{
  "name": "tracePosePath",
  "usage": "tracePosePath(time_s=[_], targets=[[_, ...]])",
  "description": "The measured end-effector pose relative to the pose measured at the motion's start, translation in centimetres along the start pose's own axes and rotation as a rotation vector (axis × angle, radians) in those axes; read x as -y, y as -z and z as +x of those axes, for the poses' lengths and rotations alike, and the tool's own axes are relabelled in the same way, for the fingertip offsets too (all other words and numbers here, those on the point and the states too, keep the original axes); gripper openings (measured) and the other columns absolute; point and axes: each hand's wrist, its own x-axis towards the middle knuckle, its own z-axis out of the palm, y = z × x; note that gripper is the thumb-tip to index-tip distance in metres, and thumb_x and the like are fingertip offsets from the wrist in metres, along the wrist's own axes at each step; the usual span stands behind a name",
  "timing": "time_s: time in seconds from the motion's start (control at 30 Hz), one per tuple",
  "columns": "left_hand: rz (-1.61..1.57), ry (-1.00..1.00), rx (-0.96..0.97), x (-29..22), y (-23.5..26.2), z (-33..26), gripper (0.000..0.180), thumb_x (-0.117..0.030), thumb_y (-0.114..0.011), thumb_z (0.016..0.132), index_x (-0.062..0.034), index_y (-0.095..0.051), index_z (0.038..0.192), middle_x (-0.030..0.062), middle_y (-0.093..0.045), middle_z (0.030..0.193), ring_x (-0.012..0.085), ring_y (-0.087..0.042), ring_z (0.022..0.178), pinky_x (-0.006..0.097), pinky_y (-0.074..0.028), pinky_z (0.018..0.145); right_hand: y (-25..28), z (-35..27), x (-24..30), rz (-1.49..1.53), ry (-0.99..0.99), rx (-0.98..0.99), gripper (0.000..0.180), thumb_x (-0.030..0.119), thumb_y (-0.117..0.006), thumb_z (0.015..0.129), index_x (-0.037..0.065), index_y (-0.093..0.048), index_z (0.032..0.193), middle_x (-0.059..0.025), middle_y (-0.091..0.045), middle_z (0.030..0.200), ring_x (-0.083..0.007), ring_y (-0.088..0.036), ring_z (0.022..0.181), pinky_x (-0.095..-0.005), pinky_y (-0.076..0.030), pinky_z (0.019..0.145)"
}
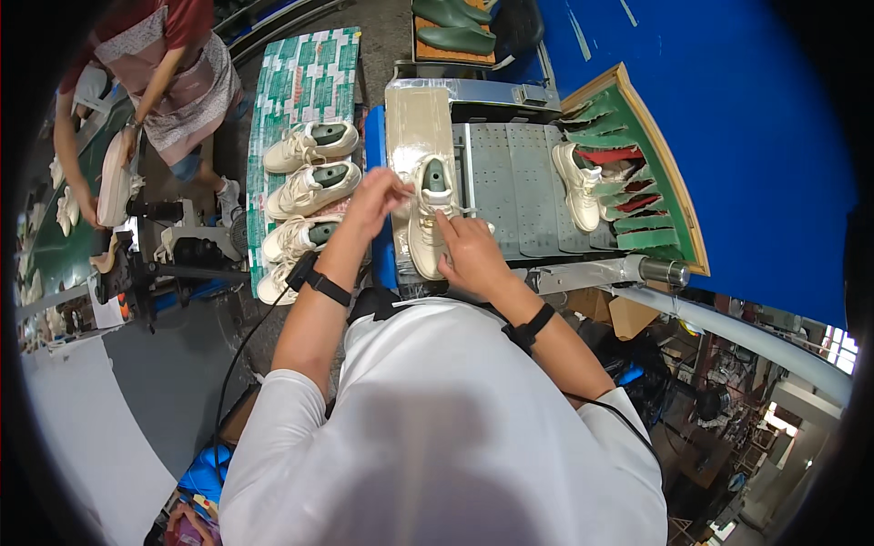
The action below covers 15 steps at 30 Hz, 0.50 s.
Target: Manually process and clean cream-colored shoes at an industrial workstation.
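A cream lace-up sneaker (424,238) lies in front of me on a tape-covered board, toe toward me, with a green shoe last (436,175) in its opening. My left hand (375,202) is at the left of its collar, fingers curled together; what they pinch, if anything, is too small to make out. Over the laces, my right hand (475,253) has its index finger stretched onto the shoe and its thumb apart, near the shoe's side. Loose lace (469,212) shows beside the right fingers.
Several cream sneakers stand on a taped green-and-white bench (305,77) at left. Right of the board, a plated conveyor (514,182) carries another sneaker (576,187) by a slit green curtain (669,173). Green lasts (455,38) fill a box beyond. A co-worker (168,82) handles a shoe far left.
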Motion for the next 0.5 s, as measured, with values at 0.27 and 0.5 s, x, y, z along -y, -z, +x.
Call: tracePosePath(time_s=[0.27, 0.5], targets=[[0.855, -0.627, -0.629, -4.0, 0.6, 1.4, 0.052, -0.018, -0.078, 0.090, -0.0039, -0.060, 0.137, 0.0264, -0.061, 0.133, 0.0390, -0.065, 0.119, 0.044, -0.053, 0.106, -3.2, 0.7, -1.4, -0.293, 0.106, 0.000, 0.073, 0.015, -0.075, 0.077, -0.010, -0.056, 0.143, -0.0187, -0.060, 0.104, -0.0368, -0.059, 0.099, -0.0473, -0.048, 0.094], [1.123, -0.371, 0.218, -0.8, -4.6, 1.8, 0.068, -0.028, -0.090, 0.081, -0.0143, -0.068, 0.144, 0.0236, -0.051, 0.160, 0.0367, -0.051, 0.148, 0.038, -0.041, 0.121, -3.8, 0.6, -1.4, 0.150, -0.190, 0.041, 0.064, 0.017, -0.068, 0.085, -0.009, -0.060, 0.142, -0.0169, -0.069, 0.109, -0.0322, -0.067, 0.101, -0.0399, -0.051, 0.097]])
